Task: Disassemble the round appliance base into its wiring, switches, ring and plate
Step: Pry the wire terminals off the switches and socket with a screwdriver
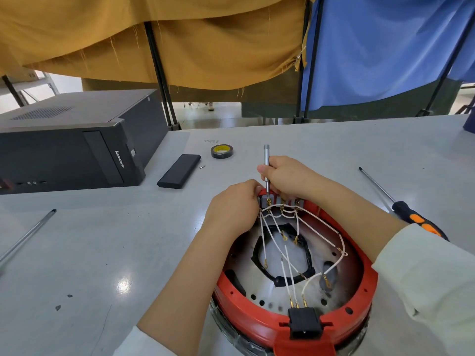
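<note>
1. The round appliance base (295, 273) lies upside down at the near edge of the grey table (102, 240), in front of the person, its inside open to view.
2. Judging from this, the work is partway through. Several white wires (288, 255) end in loose brass ring terminals lying free over the middle of the base. Others run to the switch block (280, 201) at the base's far rim and to the black power socket (305, 322) at its near rim.
3. The right hand (285, 176) is wrapped around a slim silver precision screwdriver (266, 170), held upright with its tip down at a terminal on the switch block.
4. The left hand (234, 206) clasps the far-left rim of the base beside the switches, its fingers curled over the edge, steadying it.
5. Left to do, I judge: free the remaining terminals, take out the switches and socket, then part the red ring (257, 317) from the metal plate (257, 286).
6. Materials: the ring is smooth moulded red plastic. The plate is dull, stained metal pierced with round holes, with a black gasket-like outline around its centre. The wires look fabric-sheathed.
7. Right of the base lies a long screwdriver with a black-and-orange handle (416, 219).
</note>
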The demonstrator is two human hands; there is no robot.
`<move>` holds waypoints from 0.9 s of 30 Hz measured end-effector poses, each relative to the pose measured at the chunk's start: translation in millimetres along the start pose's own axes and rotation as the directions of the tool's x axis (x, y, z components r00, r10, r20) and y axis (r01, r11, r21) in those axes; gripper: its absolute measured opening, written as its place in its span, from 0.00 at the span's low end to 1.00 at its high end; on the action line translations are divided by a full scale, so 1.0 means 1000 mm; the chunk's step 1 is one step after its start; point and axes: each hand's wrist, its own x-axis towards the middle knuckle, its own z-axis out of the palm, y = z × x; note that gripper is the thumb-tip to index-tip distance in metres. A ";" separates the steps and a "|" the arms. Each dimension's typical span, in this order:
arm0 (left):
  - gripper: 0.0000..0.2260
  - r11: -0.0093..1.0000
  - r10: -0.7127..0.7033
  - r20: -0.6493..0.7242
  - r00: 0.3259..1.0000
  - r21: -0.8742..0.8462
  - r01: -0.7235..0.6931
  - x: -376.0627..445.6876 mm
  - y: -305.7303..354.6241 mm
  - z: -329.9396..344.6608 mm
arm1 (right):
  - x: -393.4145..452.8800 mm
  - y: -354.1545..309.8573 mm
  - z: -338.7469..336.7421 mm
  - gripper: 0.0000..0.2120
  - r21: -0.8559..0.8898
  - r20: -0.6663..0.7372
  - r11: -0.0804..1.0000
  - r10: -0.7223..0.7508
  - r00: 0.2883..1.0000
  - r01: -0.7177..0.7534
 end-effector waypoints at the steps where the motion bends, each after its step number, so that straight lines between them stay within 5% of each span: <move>1: 0.10 1.000 0.000 0.000 1.000 -0.001 0.000 0.000 0.000 0.000 | -0.001 0.000 0.000 0.13 0.003 -0.003 1.000 -0.001 1.000 0.001; 6: 0.12 1.000 -0.013 -0.003 1.000 -0.021 0.013 -0.001 0.000 0.000 | -0.014 0.012 0.004 0.12 0.130 -0.132 0.983 -0.114 0.985 0.132; 17: 0.12 1.000 -0.010 -0.014 1.000 -0.020 0.009 -0.001 -0.001 0.001 | -0.016 0.012 0.005 0.12 0.085 -0.148 0.976 -0.184 0.972 0.198; 27: 0.10 1.000 -0.005 -0.013 1.000 0.021 0.006 0.002 -0.002 0.002 | 0.001 -0.005 -0.002 0.14 -0.041 0.054 0.999 0.039 0.998 -0.037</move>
